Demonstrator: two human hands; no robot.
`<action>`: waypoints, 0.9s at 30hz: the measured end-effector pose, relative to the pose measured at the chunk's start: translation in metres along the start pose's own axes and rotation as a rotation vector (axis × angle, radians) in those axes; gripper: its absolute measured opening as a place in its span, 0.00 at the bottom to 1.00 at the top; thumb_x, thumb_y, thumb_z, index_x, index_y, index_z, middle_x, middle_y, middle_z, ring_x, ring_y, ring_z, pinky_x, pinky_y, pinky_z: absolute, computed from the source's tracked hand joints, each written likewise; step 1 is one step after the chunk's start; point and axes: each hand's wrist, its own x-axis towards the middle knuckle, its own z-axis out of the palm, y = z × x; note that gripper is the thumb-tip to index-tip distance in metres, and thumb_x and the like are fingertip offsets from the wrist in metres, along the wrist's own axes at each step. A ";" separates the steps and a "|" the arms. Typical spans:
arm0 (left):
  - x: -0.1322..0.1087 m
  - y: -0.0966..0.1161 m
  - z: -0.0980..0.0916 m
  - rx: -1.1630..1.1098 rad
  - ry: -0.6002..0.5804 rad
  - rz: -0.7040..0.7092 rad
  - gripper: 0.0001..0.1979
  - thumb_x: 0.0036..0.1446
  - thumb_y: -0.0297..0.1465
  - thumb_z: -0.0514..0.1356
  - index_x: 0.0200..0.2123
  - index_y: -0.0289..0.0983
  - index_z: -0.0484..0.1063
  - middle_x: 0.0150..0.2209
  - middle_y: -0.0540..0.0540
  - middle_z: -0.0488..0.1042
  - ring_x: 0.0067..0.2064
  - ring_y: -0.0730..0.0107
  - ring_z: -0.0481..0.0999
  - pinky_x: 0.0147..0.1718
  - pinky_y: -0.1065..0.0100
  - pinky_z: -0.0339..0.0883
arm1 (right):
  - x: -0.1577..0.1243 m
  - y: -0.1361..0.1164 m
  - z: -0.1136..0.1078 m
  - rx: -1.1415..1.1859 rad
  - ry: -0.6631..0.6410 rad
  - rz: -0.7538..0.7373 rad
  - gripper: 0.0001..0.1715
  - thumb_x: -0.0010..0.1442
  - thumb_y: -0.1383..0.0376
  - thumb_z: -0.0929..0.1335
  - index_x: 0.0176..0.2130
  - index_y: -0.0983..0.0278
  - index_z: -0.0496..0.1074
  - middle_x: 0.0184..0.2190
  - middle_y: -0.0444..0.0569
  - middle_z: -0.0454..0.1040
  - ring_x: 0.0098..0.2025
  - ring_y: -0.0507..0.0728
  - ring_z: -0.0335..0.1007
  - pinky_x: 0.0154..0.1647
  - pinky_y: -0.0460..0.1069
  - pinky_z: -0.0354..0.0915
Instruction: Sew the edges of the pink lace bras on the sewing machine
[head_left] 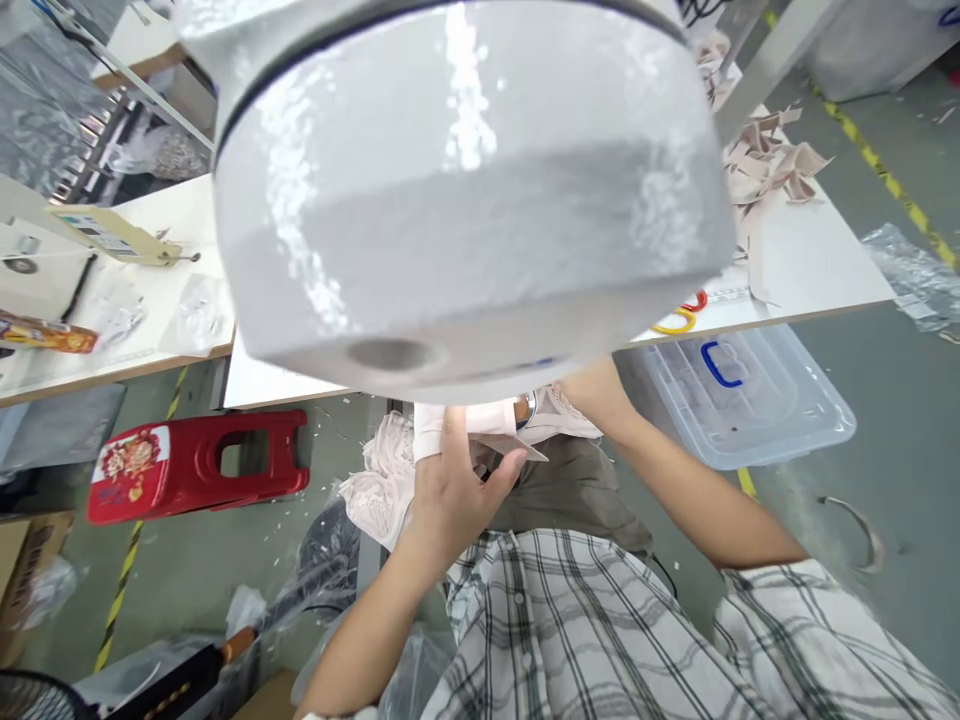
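Note:
A large grey sewing machine head (465,180) fills the upper middle of the view and hides most of the table under it. My left hand (454,480) sits just below its edge, fingers and thumb pinched on a pale pink fabric piece (465,420). More lacy pale fabric (379,480) hangs to the left of that hand. My right forearm (675,480) reaches up under the machine; the right hand itself is hidden behind the machine's edge.
A white table (810,260) carries a heap of beige fabric cut pieces (765,160) and red and yellow rings (679,318). A clear plastic bin (750,395) stands on the floor at right, a red plastic stool (195,465) lies at left. Plastic bags lie below.

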 end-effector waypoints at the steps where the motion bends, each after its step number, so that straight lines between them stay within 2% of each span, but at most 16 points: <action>1: -0.003 0.000 0.004 0.013 0.043 0.030 0.42 0.65 0.53 0.52 0.69 0.28 0.48 0.46 0.31 0.78 0.35 0.58 0.82 0.26 0.68 0.69 | -0.009 0.001 -0.004 0.047 0.000 0.028 0.22 0.63 0.48 0.65 0.49 0.60 0.66 0.45 0.51 0.75 0.38 0.55 0.72 0.42 0.52 0.72; 4: -0.015 0.011 0.014 0.040 0.072 0.119 0.45 0.66 0.50 0.53 0.72 0.29 0.35 0.59 0.23 0.70 0.47 0.51 0.81 0.38 0.62 0.76 | -0.042 -0.001 -0.015 0.093 -0.105 0.089 0.26 0.60 0.43 0.68 0.44 0.61 0.67 0.41 0.50 0.74 0.40 0.56 0.72 0.43 0.51 0.70; 6: -0.027 0.025 0.021 0.065 0.074 0.198 0.47 0.66 0.48 0.54 0.72 0.27 0.33 0.60 0.24 0.69 0.54 0.47 0.78 0.47 0.59 0.76 | -0.063 -0.008 -0.019 0.037 -0.204 0.116 0.26 0.59 0.44 0.69 0.43 0.61 0.68 0.39 0.49 0.74 0.40 0.56 0.72 0.41 0.51 0.69; 8: -0.041 0.040 0.025 0.084 0.072 0.291 0.48 0.66 0.46 0.56 0.72 0.23 0.34 0.59 0.23 0.70 0.59 0.44 0.73 0.53 0.57 0.73 | -0.081 -0.017 -0.023 -0.023 -0.243 0.163 0.20 0.61 0.48 0.68 0.39 0.62 0.69 0.35 0.47 0.74 0.37 0.55 0.70 0.37 0.49 0.67; 10: -0.052 0.050 0.025 0.047 0.027 0.347 0.48 0.65 0.45 0.57 0.72 0.21 0.34 0.58 0.22 0.71 0.60 0.43 0.72 0.54 0.57 0.73 | -0.093 -0.025 -0.027 -0.026 -0.231 0.211 0.18 0.64 0.51 0.66 0.32 0.62 0.68 0.29 0.45 0.71 0.33 0.54 0.67 0.34 0.48 0.63; 12: -0.057 0.053 0.020 -0.091 -0.101 0.336 0.47 0.66 0.45 0.56 0.71 0.22 0.35 0.52 0.25 0.76 0.53 0.47 0.79 0.45 0.59 0.77 | -0.099 -0.028 -0.033 0.062 -0.215 0.251 0.18 0.64 0.52 0.65 0.30 0.63 0.68 0.27 0.44 0.70 0.31 0.53 0.65 0.34 0.48 0.62; 14: -0.055 0.049 0.009 -0.285 -0.244 0.296 0.38 0.68 0.42 0.54 0.71 0.28 0.43 0.39 0.38 0.82 0.36 0.60 0.83 0.31 0.68 0.77 | -0.102 -0.028 -0.040 0.205 -0.209 0.292 0.18 0.63 0.52 0.67 0.32 0.63 0.70 0.28 0.44 0.70 0.31 0.52 0.64 0.33 0.47 0.62; 15: -0.051 0.046 0.003 -0.367 -0.266 0.284 0.31 0.69 0.38 0.54 0.68 0.32 0.50 0.33 0.44 0.81 0.30 0.66 0.81 0.27 0.71 0.75 | -0.103 -0.027 -0.043 0.268 -0.211 0.315 0.18 0.62 0.51 0.68 0.33 0.64 0.71 0.28 0.44 0.69 0.30 0.52 0.63 0.32 0.47 0.61; 16: -0.046 0.044 -0.004 -0.425 -0.239 0.291 0.23 0.69 0.34 0.54 0.64 0.36 0.58 0.31 0.48 0.80 0.29 0.69 0.80 0.28 0.73 0.74 | -0.103 -0.026 -0.045 0.312 -0.223 0.333 0.19 0.62 0.51 0.68 0.34 0.64 0.71 0.28 0.43 0.68 0.30 0.51 0.62 0.31 0.46 0.61; 18: -0.035 0.040 -0.015 -0.441 -0.086 0.370 0.15 0.67 0.28 0.53 0.56 0.38 0.66 0.38 0.44 0.81 0.40 0.66 0.82 0.39 0.67 0.76 | -0.101 -0.025 -0.046 0.339 -0.328 0.322 0.20 0.62 0.50 0.67 0.34 0.64 0.70 0.27 0.42 0.67 0.29 0.50 0.61 0.31 0.45 0.60; 19: -0.030 0.038 -0.019 -0.401 -0.023 0.417 0.15 0.66 0.27 0.53 0.55 0.37 0.68 0.44 0.40 0.80 0.48 0.61 0.80 0.46 0.62 0.75 | -0.100 -0.026 -0.046 0.329 -0.438 0.279 0.20 0.63 0.50 0.67 0.35 0.64 0.71 0.27 0.42 0.67 0.30 0.50 0.62 0.32 0.45 0.61; 21: -0.024 0.033 -0.021 -0.293 -0.037 0.457 0.14 0.66 0.28 0.52 0.52 0.35 0.71 0.47 0.36 0.79 0.52 0.54 0.78 0.49 0.56 0.73 | -0.097 -0.030 -0.044 0.234 -0.713 0.128 0.19 0.65 0.51 0.65 0.35 0.65 0.72 0.28 0.42 0.69 0.31 0.50 0.64 0.34 0.44 0.62; 22: -0.021 0.030 -0.019 -0.242 -0.107 0.421 0.14 0.67 0.30 0.51 0.48 0.35 0.73 0.43 0.37 0.80 0.47 0.55 0.80 0.44 0.58 0.74 | -0.095 -0.032 -0.043 0.123 -0.810 0.031 0.18 0.66 0.53 0.65 0.35 0.65 0.72 0.28 0.42 0.71 0.31 0.50 0.64 0.33 0.44 0.62; 23: -0.019 0.025 -0.014 -0.217 -0.203 0.344 0.15 0.67 0.33 0.50 0.41 0.36 0.75 0.34 0.40 0.80 0.37 0.58 0.80 0.37 0.61 0.73 | -0.093 -0.033 -0.042 -0.043 -0.845 -0.074 0.16 0.66 0.56 0.64 0.35 0.65 0.73 0.28 0.42 0.71 0.29 0.49 0.64 0.32 0.44 0.61; 25: -0.012 0.015 0.000 -0.269 -0.445 0.073 0.21 0.67 0.40 0.48 0.28 0.38 0.73 0.22 0.45 0.75 0.26 0.62 0.75 0.29 0.64 0.69 | -0.089 -0.034 -0.039 -0.434 -0.739 -0.253 0.12 0.66 0.62 0.64 0.34 0.64 0.73 0.25 0.42 0.72 0.26 0.50 0.62 0.28 0.44 0.59; 27: -0.004 0.010 0.014 -0.566 -0.671 -0.220 0.26 0.64 0.50 0.48 0.24 0.39 0.69 0.18 0.46 0.72 0.24 0.62 0.73 0.28 0.64 0.68 | -0.086 -0.032 -0.036 -0.699 -0.569 -0.354 0.12 0.65 0.68 0.62 0.33 0.63 0.74 0.25 0.43 0.72 0.26 0.51 0.63 0.28 0.45 0.60</action>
